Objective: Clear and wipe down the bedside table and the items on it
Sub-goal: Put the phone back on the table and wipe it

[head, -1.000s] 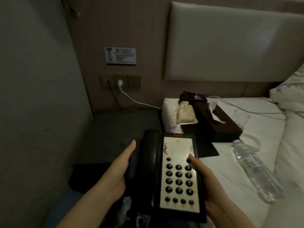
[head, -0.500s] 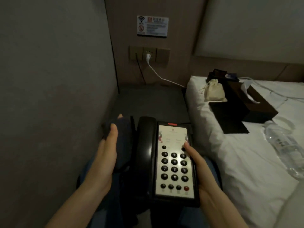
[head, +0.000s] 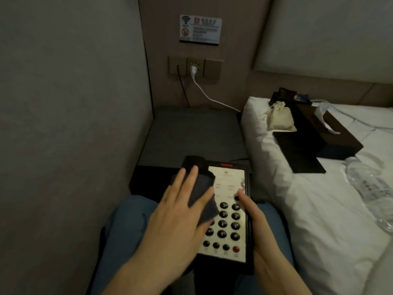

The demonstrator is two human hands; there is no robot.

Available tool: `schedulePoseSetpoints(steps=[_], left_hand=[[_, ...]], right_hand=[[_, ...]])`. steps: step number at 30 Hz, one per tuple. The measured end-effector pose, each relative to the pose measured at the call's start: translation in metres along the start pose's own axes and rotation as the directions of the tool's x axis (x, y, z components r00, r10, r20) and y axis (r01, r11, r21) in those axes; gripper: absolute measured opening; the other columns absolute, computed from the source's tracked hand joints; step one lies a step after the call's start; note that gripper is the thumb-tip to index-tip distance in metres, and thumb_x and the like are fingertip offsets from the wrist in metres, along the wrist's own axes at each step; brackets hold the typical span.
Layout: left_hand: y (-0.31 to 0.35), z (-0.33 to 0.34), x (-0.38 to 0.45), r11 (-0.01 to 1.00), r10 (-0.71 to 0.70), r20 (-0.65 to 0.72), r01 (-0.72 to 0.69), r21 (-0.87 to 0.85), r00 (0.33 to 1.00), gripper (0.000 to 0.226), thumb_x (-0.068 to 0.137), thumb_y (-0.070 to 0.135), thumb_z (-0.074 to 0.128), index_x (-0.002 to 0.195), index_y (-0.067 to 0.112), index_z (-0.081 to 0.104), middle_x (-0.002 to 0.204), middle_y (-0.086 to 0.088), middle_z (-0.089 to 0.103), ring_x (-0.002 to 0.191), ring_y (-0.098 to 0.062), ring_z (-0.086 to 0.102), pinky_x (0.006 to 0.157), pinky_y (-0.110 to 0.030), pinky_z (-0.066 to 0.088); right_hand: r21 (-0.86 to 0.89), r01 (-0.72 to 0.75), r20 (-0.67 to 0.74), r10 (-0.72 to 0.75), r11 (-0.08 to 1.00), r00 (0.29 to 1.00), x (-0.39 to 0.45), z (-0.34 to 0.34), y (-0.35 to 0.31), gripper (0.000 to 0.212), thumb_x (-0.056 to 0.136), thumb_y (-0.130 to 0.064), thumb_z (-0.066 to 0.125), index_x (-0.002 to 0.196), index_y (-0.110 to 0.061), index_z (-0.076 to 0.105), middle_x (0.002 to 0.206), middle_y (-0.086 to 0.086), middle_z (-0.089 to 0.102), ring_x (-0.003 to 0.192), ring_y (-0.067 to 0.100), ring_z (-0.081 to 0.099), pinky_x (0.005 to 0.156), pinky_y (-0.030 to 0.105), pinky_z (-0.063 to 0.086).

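A black desk telephone (head: 225, 211) with a pale keypad face rests across the person's lap, just in front of the grey bedside surface (head: 191, 135). The left hand (head: 180, 211) lies flat over the telephone's left half, fingers straight and slightly spread, pressing a dark cloth (head: 202, 194) against the handset side and the edge of the keypad. The right hand (head: 257, 228) grips the telephone's right edge, thumb curled onto the face beside the upper buttons. On the white bed (head: 308, 209) to the right lie a small cream drawstring pouch (head: 279, 119), a dark tissue box (head: 331, 135) with a tissue sticking up, a flat black pad (head: 297, 152) and a clear plastic bottle (head: 370, 188) on its side. A white charger cable (head: 209, 96) runs from the wall socket (head: 194, 69) toward the bed.
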State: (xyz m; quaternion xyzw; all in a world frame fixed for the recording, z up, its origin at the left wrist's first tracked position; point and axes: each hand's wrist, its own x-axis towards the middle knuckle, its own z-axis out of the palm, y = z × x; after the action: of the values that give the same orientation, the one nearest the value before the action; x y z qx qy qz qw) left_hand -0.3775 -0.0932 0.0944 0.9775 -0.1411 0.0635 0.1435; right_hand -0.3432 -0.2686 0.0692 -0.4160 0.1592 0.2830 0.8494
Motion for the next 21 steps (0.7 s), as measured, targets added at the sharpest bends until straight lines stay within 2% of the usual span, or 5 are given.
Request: schedulePoseSetpoints(steps=[6, 9, 13, 17, 21], left_hand=[[0.001, 0.005, -0.003, 0.999, -0.044, 0.009, 0.044, -0.003, 0.999, 0.067, 0.093, 0.060, 0.030, 0.127, 0.063, -0.028, 0.143, 0.019, -0.048, 0.133, -0.004, -0.043, 0.114, -0.028, 0.016], [-0.011, 0.001, 0.032, 0.992, -0.126, -0.105, 0.123, -0.037, 0.986, 0.059, 0.094, 0.059, 0.020, 0.145, 0.053, -0.009, 0.153, 0.016, -0.034, 0.141, -0.006, -0.031, 0.111, -0.030, 0.007], [-0.026, -0.012, 0.083, 0.948, -0.217, 0.018, 0.215, -0.235, 0.976, 0.051, 0.097, 0.055, 0.028, 0.147, 0.048, 0.019, 0.161, 0.007, 0.004, 0.148, -0.013, 0.003, 0.115, -0.033, 0.017], [-0.032, -0.021, 0.089, 0.537, -0.181, 0.164, 0.237, -0.810, 0.970, 0.043, 0.101, 0.039, 0.040, 0.143, 0.039, 0.037, 0.151, 0.014, 0.036, 0.139, -0.003, 0.031, 0.117, -0.028, 0.023], [-0.026, -0.018, 0.053, 0.145, -0.192, 0.332, 0.361, -0.921, 0.924, 0.038, 0.082, 0.058, 0.051, 0.115, 0.046, 0.065, 0.113, 0.020, 0.069, 0.105, 0.003, 0.064, 0.080, -0.011, 0.050]], right_hand=[[0.004, 0.029, 0.034, -0.029, 1.000, 0.999, 0.000, -0.003, -0.002, 0.047, 0.074, -0.046, 0.070, 0.111, -0.017, 0.074, 0.118, 0.018, 0.069, 0.101, 0.035, 0.069, 0.071, 0.041, 0.058], [-0.021, 0.058, 0.033, -0.057, 0.998, 0.998, -0.001, 0.002, 0.000, 0.050, 0.075, -0.041, 0.072, 0.119, -0.018, 0.069, 0.120, 0.019, 0.067, 0.107, 0.037, 0.066, 0.077, 0.043, 0.058], [-0.038, 0.058, -0.009, -0.058, 0.998, 0.998, -0.001, 0.006, -0.003, 0.059, 0.071, -0.040, 0.075, 0.123, -0.015, 0.065, 0.117, 0.019, 0.069, 0.104, 0.038, 0.067, 0.081, 0.047, 0.057], [0.005, 0.024, -0.086, -0.023, 1.000, 0.996, -0.004, 0.003, -0.014, 0.057, 0.067, -0.048, 0.075, 0.112, -0.013, 0.073, 0.112, 0.020, 0.071, 0.096, 0.040, 0.070, 0.071, 0.048, 0.057], [0.084, 0.061, -0.104, -0.052, 0.995, 0.993, -0.002, -0.003, -0.036, 0.058, 0.062, -0.053, 0.074, 0.102, -0.012, 0.077, 0.108, 0.020, 0.071, 0.090, 0.041, 0.071, 0.069, 0.051, 0.056]])
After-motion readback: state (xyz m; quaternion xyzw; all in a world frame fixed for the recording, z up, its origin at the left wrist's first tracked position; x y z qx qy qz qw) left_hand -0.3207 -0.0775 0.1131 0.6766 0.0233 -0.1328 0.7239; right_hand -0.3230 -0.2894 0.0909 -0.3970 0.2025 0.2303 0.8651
